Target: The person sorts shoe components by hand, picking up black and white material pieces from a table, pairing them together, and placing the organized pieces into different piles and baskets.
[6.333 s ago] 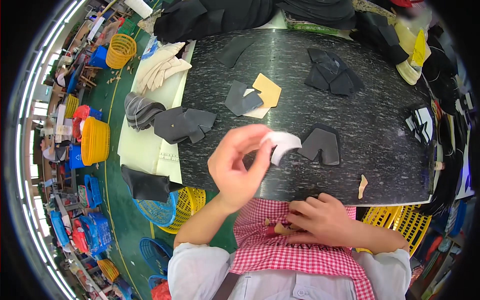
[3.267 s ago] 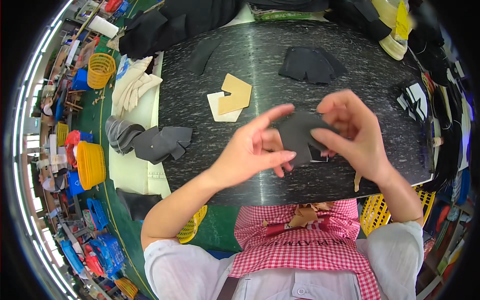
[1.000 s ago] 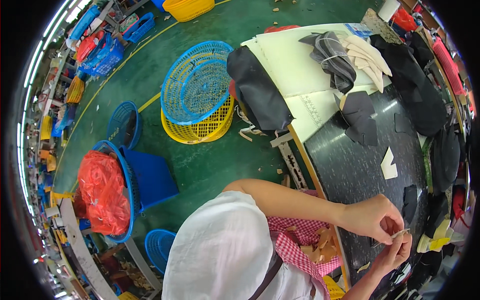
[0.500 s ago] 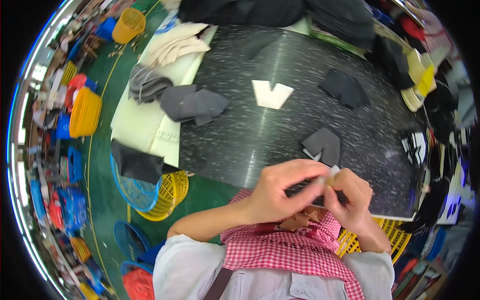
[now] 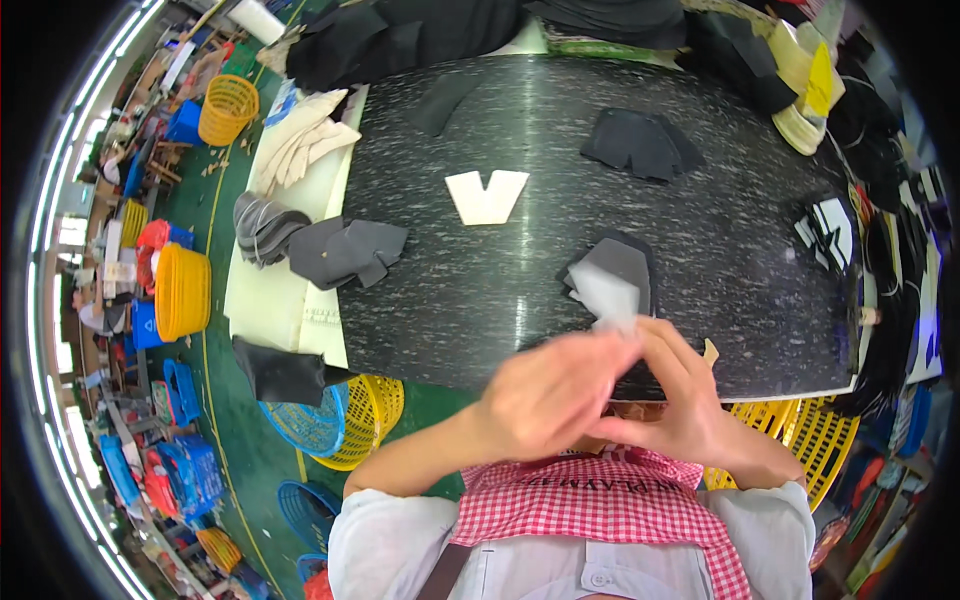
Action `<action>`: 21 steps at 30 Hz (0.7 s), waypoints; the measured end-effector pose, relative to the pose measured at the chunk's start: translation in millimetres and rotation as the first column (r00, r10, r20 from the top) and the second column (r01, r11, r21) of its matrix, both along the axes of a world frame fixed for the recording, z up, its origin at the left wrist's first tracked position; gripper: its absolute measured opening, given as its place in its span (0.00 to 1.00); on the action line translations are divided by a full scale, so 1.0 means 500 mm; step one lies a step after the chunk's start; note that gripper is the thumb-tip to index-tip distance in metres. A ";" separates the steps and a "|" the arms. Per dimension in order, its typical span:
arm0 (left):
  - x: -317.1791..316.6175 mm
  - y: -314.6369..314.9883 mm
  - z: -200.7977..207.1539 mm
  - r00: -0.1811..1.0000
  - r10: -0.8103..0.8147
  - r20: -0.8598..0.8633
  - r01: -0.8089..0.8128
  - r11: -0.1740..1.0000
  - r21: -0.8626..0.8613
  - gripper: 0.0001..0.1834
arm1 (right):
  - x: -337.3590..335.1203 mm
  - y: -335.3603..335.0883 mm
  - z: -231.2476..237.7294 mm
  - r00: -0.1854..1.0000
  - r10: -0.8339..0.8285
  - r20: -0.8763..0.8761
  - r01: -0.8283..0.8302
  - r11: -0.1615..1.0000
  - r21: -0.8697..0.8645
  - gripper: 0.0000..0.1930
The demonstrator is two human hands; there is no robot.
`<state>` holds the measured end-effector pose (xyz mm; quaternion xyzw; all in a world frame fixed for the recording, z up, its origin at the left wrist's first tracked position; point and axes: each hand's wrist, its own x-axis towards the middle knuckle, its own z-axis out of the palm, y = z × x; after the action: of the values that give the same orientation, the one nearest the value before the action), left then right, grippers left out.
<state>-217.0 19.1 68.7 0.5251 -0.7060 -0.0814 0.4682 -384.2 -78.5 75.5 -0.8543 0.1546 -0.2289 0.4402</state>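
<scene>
A thin white piece (image 5: 608, 292), smeared by motion, sticks out beyond the fingertips of my left hand (image 5: 550, 395), which is closed in a pinch on it. Beneath that piece lies a dark grey notched cutout (image 5: 620, 258) on the black speckled table (image 5: 420, 330). My right hand (image 5: 685, 390) is close against the left, thumb and fingers apart, its index fingertip meeting the left fingertips. The right thumb tip is partly behind the left hand. A small tan scrap (image 5: 711, 352) shows just past the right hand's knuckles.
A cream V-notched piece (image 5: 487, 198) and black cutouts (image 5: 640, 143) lie farther back. Grey pieces (image 5: 348, 252) and cream pieces (image 5: 305, 145) sit at the left. Black material (image 5: 400, 40) is piled along the far edge. Yellow baskets (image 5: 375, 415) stand below the table's front edge.
My view has shifted, so the table things appear farther left. My hands have come closer together, the left turning over. The white piece, mostly hidden between fingers before, now extends over the grey cutout.
</scene>
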 end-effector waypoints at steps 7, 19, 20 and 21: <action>0.030 -0.006 -0.036 0.862 0.005 -0.507 0.193 0.921 0.338 0.31 | -0.029 -0.016 -0.020 1.000 0.027 -0.016 -0.020 0.938 0.346 0.07; 0.054 -0.136 -0.047 0.998 0.057 -0.011 -0.048 0.917 0.395 0.31 | 0.050 -0.117 -0.044 0.951 -0.211 -0.225 0.215 0.977 -0.004 0.26; 0.054 -0.135 -0.049 0.999 0.050 0.004 -0.047 0.919 0.392 0.31 | 0.051 -0.117 -0.046 0.947 -0.209 -0.243 0.216 0.976 0.002 0.25; 0.054 -0.135 -0.051 0.999 0.043 0.020 -0.047 0.920 0.388 0.31 | 0.053 -0.117 -0.049 0.947 -0.207 -0.244 0.216 0.976 0.008 0.25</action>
<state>-190.1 -48.3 43.2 0.6241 -0.6661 -0.2060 0.3526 -357.8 -136.9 50.9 -0.8466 0.3016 -0.1665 0.4058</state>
